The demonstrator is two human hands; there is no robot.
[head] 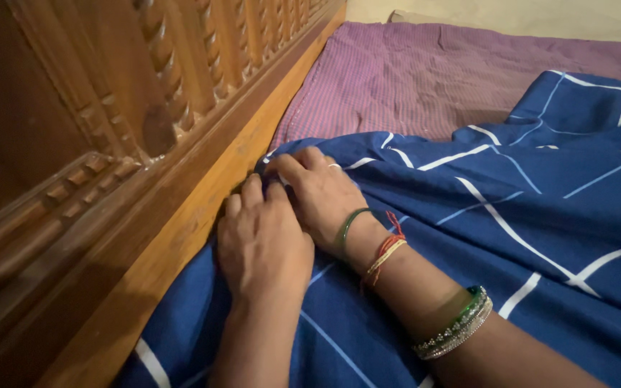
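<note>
A dark blue bedsheet (512,215) with thin white crossing lines lies rumpled over the bed. My left hand (260,241) presses down on its edge where it meets the wooden bed frame (181,208), fingers pushed toward the gap. My right hand (321,190) sits just beyond it, fingertips curled on the sheet's corner against the frame. The right wrist wears a green bangle, red and yellow threads and several beaded bangles further up. The sheet edge under the fingers is hidden.
A carved wooden headboard (109,93) with turned spindles rises along the left. A purple checked mattress cover (404,79) shows uncovered beyond the blue sheet. A pale wall or floor strip lies at the top right.
</note>
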